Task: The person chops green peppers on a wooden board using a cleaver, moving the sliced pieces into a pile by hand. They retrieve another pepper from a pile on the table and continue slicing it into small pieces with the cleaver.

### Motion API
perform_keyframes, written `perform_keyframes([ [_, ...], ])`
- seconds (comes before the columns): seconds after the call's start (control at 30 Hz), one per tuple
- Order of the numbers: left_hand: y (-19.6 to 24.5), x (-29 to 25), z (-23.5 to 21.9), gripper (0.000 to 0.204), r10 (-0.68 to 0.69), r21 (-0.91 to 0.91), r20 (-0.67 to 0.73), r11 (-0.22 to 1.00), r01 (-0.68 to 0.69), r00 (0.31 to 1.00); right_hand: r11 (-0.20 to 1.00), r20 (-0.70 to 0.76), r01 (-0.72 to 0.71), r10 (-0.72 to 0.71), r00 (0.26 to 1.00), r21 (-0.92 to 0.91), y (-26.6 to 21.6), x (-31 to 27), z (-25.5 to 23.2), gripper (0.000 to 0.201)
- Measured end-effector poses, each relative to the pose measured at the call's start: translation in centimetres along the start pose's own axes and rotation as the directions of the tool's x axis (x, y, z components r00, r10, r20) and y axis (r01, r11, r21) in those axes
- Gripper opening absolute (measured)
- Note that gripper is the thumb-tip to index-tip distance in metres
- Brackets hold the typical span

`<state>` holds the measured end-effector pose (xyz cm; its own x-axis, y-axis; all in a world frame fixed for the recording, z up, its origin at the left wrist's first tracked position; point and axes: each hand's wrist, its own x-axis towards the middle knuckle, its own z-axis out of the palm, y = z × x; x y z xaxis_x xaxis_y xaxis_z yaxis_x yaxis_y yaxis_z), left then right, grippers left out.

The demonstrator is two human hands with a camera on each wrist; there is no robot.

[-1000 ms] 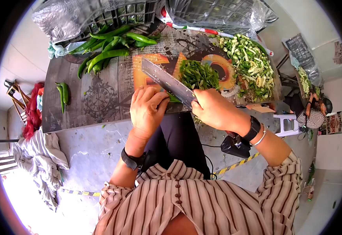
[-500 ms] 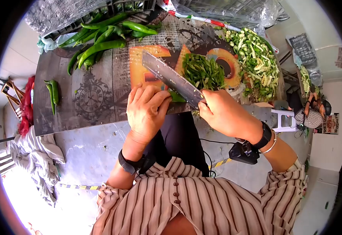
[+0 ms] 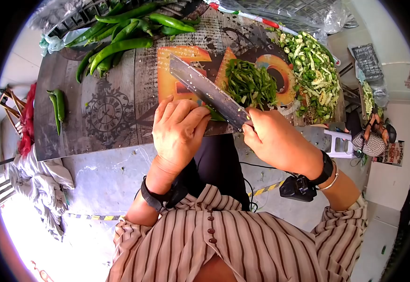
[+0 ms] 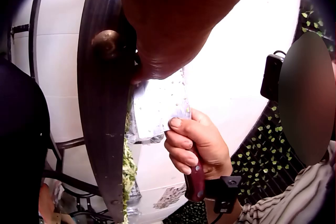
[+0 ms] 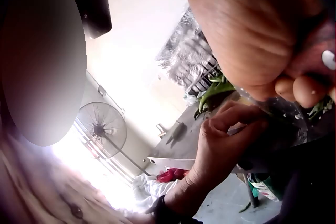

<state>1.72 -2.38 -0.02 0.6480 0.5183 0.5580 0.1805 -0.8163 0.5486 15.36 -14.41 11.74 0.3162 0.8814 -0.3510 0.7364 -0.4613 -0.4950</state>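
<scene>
In the right grip point(image 3: 280, 141), clamps a knife point(image 3: 209, 91) by its dark red handle point(image 4: 195, 182), with fingers wrapped round it. With the left grip point(image 3: 179, 127), pins a green chilli point(image 3: 216, 114) near the front edge of the bench point(image 3: 83, 141), with curled fingers covering most of it and only a short length showing toward the blade. Slants the knife over the bench with its tip pointing away to the far left, and with small pale bits stuck to its flat. Cannot tell whether touching the chilli with the blade or just beside it. Just right of the blade, has a heap of dark green shreds point(image 3: 252, 84) by orange printed letters; further right, a larger heap of paler chopped pieces point(image 3: 315, 75). Toward the far left, has a pile of whole green chillies point(image 3: 120, 47), with two smaller chillies point(image 3: 57, 110) lying apart near the left end. Wears a striped shirt point(image 3: 209, 244) and a black strap on each wrist. Past the left end, shows red netting point(image 3: 26, 122) above grey cloth point(image 3: 40, 183); past the right, a white stool point(image 3: 339, 145).
</scene>
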Motion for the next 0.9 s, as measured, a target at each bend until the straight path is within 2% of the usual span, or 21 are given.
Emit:
perform_keyframes([
  [0.1,-0.1,0.1,-0.1,0.014,0.004,-0.014,0.008,1.000,-0.003,1.000,1.000,0.030,-0.005,0.004,1.000,0.024,0.1,0.4,-0.4,0.019],
  [0.2,-0.2,0.1,0.0,0.014,-0.004,-0.018,0.009,1.000,0.004,1.000,1.000,0.073,-0.001,0.003,0.997,-0.026,-0.2,1.1,-0.8,0.020],
  [0.3,-0.1,0.1,0.1,0.013,-0.013,-0.044,0.002,0.999,0.013,1.000,0.997,0.101,-0.077,0.076,0.992,0.010,-0.5,1.9,-0.3,0.020],
  [0.4,-0.2,0.0,-0.1,0.013,-0.020,-0.035,0.005,0.999,0.021,1.000,0.999,-0.026,0.017,-0.015,1.000,0.048,0.0,3.0,1.2,0.020],
  [0.53,-0.1,0.0,0.0,0.015,-0.003,-0.054,-0.021,0.999,0.002,1.000,0.997,-0.087,0.034,-0.028,0.996,0.072,0.6,2.5,1.5,0.020],
  [0.6,0.0,0.0,0.0,0.017,-0.006,-0.044,-0.040,0.999,0.004,0.999,0.990,-0.132,0.028,-0.009,0.991,0.141,1.2,2.5,1.4,0.021],
  [0.63,-0.1,0.0,0.0,0.017,-0.003,-0.051,-0.044,0.999,0.001,0.999,0.990,-0.138,0.042,-0.023,0.990,0.134,1.3,2.5,1.4,0.021],
  [0.7,-0.1,-0.4,-0.1,0.017,-0.010,-0.050,-0.047,0.999,0.007,0.999,0.997,-0.249,0.055,-0.040,0.968,0.051,1.8,2.0,1.3,0.021],
  [0.77,-0.1,-0.3,-0.1,0.017,0.004,-0.071,-0.056,0.997,-0.008,0.998,0.995,-0.244,0.079,-0.062,0.968,0.060,1.4,1.1,1.0,0.021],
  [0.83,-0.1,-0.4,0.1,0.015,0.005,-0.059,-0.055,0.998,-0.008,0.998,1.000,-0.162,0.018,-0.014,0.987,0.022,0.5,0.0,0.5,0.021],
  [0.9,-0.2,-0.4,0.2,0.012,-0.004,-0.051,-0.053,0.999,0.002,0.999,1.000,-0.125,0.016,-0.013,0.992,0.022,0.0,-0.5,0.4,0.021],
])
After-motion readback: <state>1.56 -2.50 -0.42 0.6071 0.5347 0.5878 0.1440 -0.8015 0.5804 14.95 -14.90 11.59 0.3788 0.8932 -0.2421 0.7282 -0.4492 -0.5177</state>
